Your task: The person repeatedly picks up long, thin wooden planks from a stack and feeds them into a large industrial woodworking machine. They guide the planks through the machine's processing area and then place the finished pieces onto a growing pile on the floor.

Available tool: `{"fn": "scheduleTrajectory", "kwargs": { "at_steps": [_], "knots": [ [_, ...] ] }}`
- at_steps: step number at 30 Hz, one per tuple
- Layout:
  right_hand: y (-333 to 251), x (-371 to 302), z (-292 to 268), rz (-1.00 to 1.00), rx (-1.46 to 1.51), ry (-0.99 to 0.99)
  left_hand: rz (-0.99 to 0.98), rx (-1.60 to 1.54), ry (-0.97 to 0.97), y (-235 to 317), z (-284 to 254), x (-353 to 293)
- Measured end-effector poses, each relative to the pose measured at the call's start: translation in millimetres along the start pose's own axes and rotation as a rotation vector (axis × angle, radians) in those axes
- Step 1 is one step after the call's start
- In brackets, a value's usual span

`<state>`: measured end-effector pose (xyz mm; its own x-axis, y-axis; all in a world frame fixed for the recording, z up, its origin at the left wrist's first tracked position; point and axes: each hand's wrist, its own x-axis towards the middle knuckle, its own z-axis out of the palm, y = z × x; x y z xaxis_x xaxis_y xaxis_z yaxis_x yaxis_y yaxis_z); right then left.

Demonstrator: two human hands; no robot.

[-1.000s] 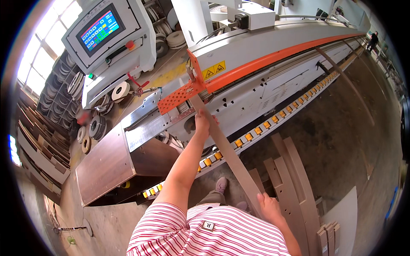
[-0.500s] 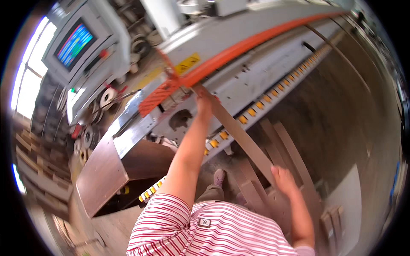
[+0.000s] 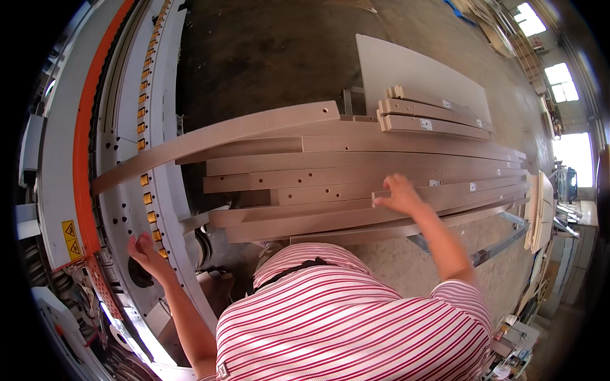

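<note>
Board (image 3: 454, 193) under right hand (image 3: 405, 197) — long axis crosswise, rightward — fingers apart, left hand (image 3: 150, 256) likewise

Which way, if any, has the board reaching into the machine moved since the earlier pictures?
Yes: the board has moved along the orange rail, away from the orange plate with holes.

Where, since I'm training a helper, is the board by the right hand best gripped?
Probably near its left end, coming from the person's side with the hand across its width: the board is long and narrow, lies flat on the pile, and that squared end is exposed beside the right hand.
</note>
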<state>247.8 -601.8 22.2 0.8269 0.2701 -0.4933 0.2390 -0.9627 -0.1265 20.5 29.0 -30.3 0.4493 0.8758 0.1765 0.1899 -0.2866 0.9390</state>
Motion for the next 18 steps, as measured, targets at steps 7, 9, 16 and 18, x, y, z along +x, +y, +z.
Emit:
{"fn": "scheduleTrajectory", "kwargs": {
  "at_steps": [7, 9, 16, 18],
  "knots": [
    [9, 3, 51, 0.043, 0.084, 0.153, 0.060, -0.016, -0.399, 41, 61, -57],
    [13, 16, 49, 0.070, 0.073, 0.206, 0.027, -0.036, -0.464, 49, 74, -72],
    [51, 10, 36, -0.166, -0.089, 0.413, 0.020, -0.108, -0.642, 60, 83, -107],
    [58, 13, 30, -0.172, -0.169, 0.298, -0.124, -0.075, -0.685, 58, 78, -116]
  ]
}}
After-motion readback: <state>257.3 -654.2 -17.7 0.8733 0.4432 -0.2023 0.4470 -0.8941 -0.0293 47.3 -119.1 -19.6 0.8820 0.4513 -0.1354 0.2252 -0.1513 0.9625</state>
